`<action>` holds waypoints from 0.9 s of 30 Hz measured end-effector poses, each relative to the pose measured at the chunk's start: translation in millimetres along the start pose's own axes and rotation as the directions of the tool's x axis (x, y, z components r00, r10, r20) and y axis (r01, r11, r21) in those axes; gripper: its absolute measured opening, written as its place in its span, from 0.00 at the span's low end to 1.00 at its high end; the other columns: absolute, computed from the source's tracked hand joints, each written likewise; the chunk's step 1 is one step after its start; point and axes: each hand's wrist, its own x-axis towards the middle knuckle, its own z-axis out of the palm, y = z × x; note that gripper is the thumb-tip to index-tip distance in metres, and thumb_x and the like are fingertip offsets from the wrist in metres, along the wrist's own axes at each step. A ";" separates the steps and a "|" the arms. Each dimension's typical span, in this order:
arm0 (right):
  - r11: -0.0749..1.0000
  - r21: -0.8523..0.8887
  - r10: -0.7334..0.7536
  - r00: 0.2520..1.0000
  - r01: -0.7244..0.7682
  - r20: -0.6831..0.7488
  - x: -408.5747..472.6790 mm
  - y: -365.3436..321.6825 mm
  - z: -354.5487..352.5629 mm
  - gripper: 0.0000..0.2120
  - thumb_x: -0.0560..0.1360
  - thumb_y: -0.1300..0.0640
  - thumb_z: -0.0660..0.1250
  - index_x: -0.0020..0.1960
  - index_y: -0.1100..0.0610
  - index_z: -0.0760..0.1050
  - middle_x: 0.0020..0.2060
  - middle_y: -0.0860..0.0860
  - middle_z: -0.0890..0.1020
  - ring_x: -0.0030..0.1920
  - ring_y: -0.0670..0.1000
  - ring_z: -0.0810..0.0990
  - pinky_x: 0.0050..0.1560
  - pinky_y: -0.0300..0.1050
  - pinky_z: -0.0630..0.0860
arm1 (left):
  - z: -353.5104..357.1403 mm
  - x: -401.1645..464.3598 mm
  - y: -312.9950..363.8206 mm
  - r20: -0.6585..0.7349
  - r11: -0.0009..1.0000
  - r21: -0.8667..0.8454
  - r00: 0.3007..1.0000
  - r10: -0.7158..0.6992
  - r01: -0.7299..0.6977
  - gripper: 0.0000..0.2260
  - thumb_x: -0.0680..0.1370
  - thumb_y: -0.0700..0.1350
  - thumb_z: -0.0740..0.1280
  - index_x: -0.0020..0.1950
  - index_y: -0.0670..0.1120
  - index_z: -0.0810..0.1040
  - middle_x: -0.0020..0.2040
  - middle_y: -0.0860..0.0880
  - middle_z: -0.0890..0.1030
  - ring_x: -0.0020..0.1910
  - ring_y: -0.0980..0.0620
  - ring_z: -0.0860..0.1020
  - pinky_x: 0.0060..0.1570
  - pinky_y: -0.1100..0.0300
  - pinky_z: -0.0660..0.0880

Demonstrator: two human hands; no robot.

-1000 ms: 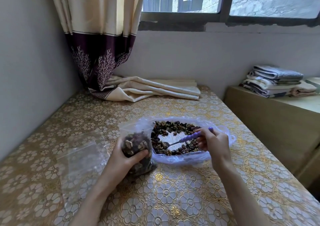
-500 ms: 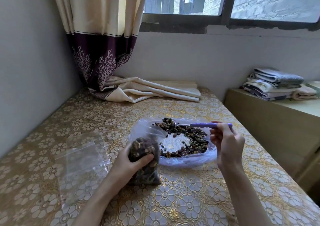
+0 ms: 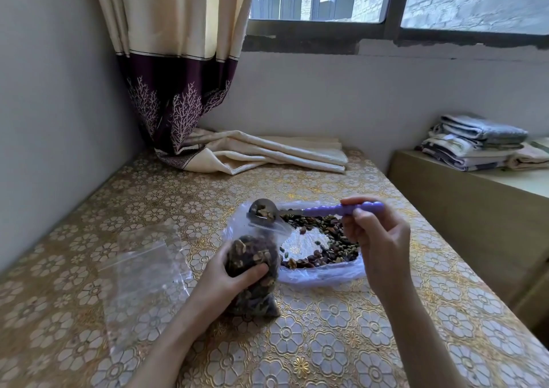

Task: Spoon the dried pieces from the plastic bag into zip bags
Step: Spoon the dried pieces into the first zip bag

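Note:
A clear zip bag (image 3: pixel 254 271), mostly full of brown dried pieces, stands upright on the table, and my left hand (image 3: pixel 225 280) grips it around the middle. My right hand (image 3: pixel 378 239) pinches the purple handle of a metal spoon (image 3: pixel 315 210). The spoon's bowl, loaded with dried pieces, hovers level just above the zip bag's open mouth. Behind them lies the open plastic bag (image 3: pixel 323 276), spread flat, with dried pieces (image 3: pixel 332 239) scattered around a bare centre.
Empty clear zip bags (image 3: pixel 142 268) lie flat to the left of my left hand. A gold floral cloth covers the table (image 3: pixel 326 343). A curtain's (image 3: pixel 178 105) end is bunched at the back. A wooden cabinet (image 3: pixel 475 209) with folded towels (image 3: pixel 475 144) stands to the right.
My right hand lifted the spoon out of the plastic bag with a load of pieces and carried it left, to just over the zip bag's mouth. My left hand kept holding the zip bag.

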 end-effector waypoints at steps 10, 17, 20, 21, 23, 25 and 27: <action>0.988 0.155 0.039 0.996 -0.025 -0.082 4.3 1.1 -8.9 0.13 0.72 0.66 0.61 0.36 0.55 0.82 0.28 0.48 0.78 0.29 0.44 0.73 0.30 0.33 0.71 | 0.7 0.2 -0.5 -0.029 0.999 -0.012 0.999 0.030 -0.031 0.26 0.60 0.54 0.78 0.56 0.54 0.75 0.48 0.54 0.83 0.47 0.58 0.81 0.44 0.64 0.77; 0.967 0.007 0.244 0.912 -0.256 -0.331 15.6 19.1 -33.7 0.08 0.76 0.66 0.61 0.41 0.61 0.77 0.26 0.51 0.76 0.26 0.45 0.72 0.26 0.34 0.69 | 0.1 -3.9 7.2 -0.134 0.980 -0.119 0.981 0.143 -0.160 0.22 0.60 0.50 0.75 0.52 0.55 0.75 0.46 0.58 0.83 0.45 0.61 0.81 0.36 0.69 0.76; 0.939 -0.077 0.291 0.895 -0.335 -0.339 10.2 28.3 -50.7 0.07 0.76 0.65 0.61 0.41 0.62 0.76 0.26 0.51 0.77 0.25 0.45 0.73 0.24 0.34 0.69 | 0.8 -6.7 12.0 -0.174 0.959 -0.166 0.964 0.201 -0.230 0.21 0.61 0.48 0.74 0.51 0.53 0.75 0.46 0.58 0.83 0.45 0.60 0.81 0.35 0.69 0.76; 0.929 -0.105 0.303 0.892 -0.355 -0.337 7.6 30.2 -56.2 0.06 0.76 0.65 0.61 0.41 0.63 0.76 0.27 0.52 0.77 0.25 0.45 0.73 0.24 0.35 0.69 | 1.6 -7.3 12.9 -0.177 0.955 -0.165 0.960 0.218 -0.247 0.21 0.60 0.48 0.75 0.51 0.52 0.75 0.46 0.59 0.83 0.46 0.60 0.81 0.35 0.68 0.77; 0.908 -0.161 0.319 0.889 -0.386 -0.329 2.8 32.5 -64.6 0.07 0.76 0.65 0.61 0.41 0.63 0.76 0.28 0.54 0.79 0.25 0.47 0.75 0.24 0.36 0.70 | 4.5 -8.9 13.0 -0.134 0.958 -0.143 0.964 0.230 -0.248 0.22 0.59 0.49 0.75 0.52 0.53 0.74 0.47 0.61 0.82 0.47 0.61 0.80 0.35 0.67 0.77; 0.890 -0.243 0.305 0.900 -0.386 -0.313 -1.6 32.9 -69.1 0.07 0.76 0.66 0.60 0.43 0.62 0.76 0.27 0.53 0.80 0.26 0.47 0.75 0.25 0.36 0.69 | 7.8 -10.3 11.0 -0.048 0.974 -0.098 0.979 0.199 -0.203 0.23 0.59 0.52 0.75 0.51 0.57 0.74 0.46 0.58 0.83 0.47 0.60 0.80 0.36 0.68 0.77; 0.845 -0.400 0.250 0.924 -0.354 -0.291 -4.9 32.6 -70.6 0.07 0.76 0.64 0.61 0.43 0.60 0.77 0.26 0.49 0.80 0.26 0.46 0.73 0.27 0.37 0.67 | 9.5 -10.1 8.7 0.000 0.985 -0.062 0.986 0.164 -0.164 0.23 0.59 0.51 0.75 0.52 0.59 0.73 0.47 0.53 0.82 0.46 0.57 0.81 0.36 0.66 0.77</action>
